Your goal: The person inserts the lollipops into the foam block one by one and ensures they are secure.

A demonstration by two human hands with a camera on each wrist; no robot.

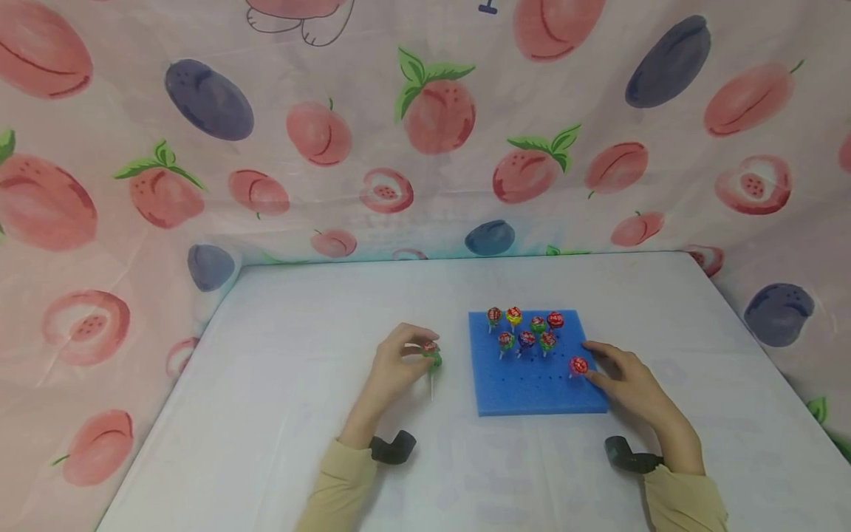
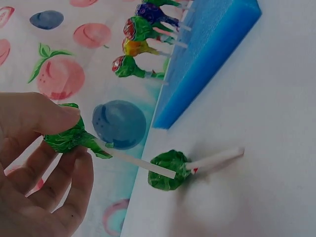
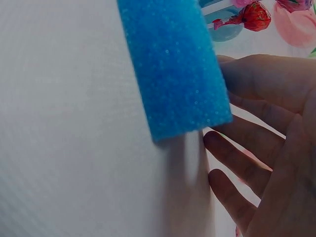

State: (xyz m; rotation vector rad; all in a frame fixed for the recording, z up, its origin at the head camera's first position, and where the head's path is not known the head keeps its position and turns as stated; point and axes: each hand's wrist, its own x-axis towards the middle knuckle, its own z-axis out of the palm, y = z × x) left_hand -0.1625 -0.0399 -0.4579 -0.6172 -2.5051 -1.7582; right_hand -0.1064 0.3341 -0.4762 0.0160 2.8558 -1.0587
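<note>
My left hand [image 1: 397, 362] pinches a green-wrapped lollipop [image 2: 66, 129] between thumb and fingers, its white stick pointing down. Another green lollipop [image 2: 169, 170] lies on the table just beyond that stick in the left wrist view. To the right is a blue foam board [image 1: 518, 395] with small holes, holding several upright lollipops, among them a yellow one [image 1: 514, 316] and a purple one [image 1: 527, 339]. My right hand [image 1: 628, 380] rests against the board's right edge, fingers loosely spread, close to a red lollipop [image 1: 578, 366] standing in the foam.
The board lies on a white-covered table [image 1: 299, 443]. Behind it hangs a fruit-print cloth [image 1: 439, 192], which also runs along both sides. Black wrist-camera mounts [image 1: 394, 448] protrude near both sleeves, just above the table.
</note>
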